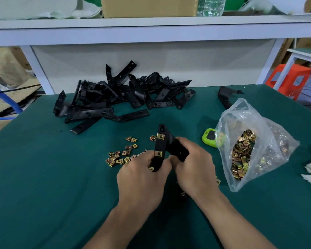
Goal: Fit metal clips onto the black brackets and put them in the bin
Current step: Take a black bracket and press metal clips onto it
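From the head view, both hands were clamped on one black bracket (161, 144), held just above the green desk (43, 177): the left hand (142, 175) curled round its lower end, the right hand (192, 166) round its angled arm. Three brass-coloured metal clips (158, 154) sat along one edge. The bracket looked stiff, matte and light enough to turn freely, best held by the bare arm, away from the clip edge. The small, folded, shiny loose clips (122, 155) on the desk probably need a fingertip pinch. Behind lay a tangled pile of brackets (115, 97), and at right a crinkly clear plastic bag (250, 146) of clips. No bin was visible
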{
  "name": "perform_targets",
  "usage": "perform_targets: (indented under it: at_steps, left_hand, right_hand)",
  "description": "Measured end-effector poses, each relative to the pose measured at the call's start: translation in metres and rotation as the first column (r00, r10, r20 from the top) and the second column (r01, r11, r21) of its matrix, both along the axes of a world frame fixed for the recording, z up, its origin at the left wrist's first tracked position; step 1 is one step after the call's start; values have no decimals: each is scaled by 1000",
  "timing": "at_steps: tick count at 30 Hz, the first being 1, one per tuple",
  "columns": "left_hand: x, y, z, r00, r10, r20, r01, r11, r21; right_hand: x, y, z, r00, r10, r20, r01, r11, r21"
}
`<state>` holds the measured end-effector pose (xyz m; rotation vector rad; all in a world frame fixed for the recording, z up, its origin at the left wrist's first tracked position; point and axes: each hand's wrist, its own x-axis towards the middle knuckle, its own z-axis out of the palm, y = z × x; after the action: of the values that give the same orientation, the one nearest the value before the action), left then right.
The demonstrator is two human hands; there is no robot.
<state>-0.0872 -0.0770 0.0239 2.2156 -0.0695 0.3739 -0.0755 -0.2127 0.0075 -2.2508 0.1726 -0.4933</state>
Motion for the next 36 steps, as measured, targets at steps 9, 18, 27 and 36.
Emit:
perform_targets:
  at_steps: [9,18,27,36]
  left_hand:
    - [12,6,-12,991,-68,116,60,996,66]
    - [11,14,-13,996,-11,91,24,991,-135]
    - [25,13,14,997,-81,-14,68,905,-420]
    - [25,-71,88,859,-467,-209,37,464,-885]
  right_hand:
    - [5,0,-5,1000,-14,-3,13,997,-75]
    - [-4,18,-3,998,59,10,-53,951,-304]
    - [-31,-5,44,972,191,-140,-214,960,-180]
    - [-91,-85,94,996,73,-51,-17,720,694]
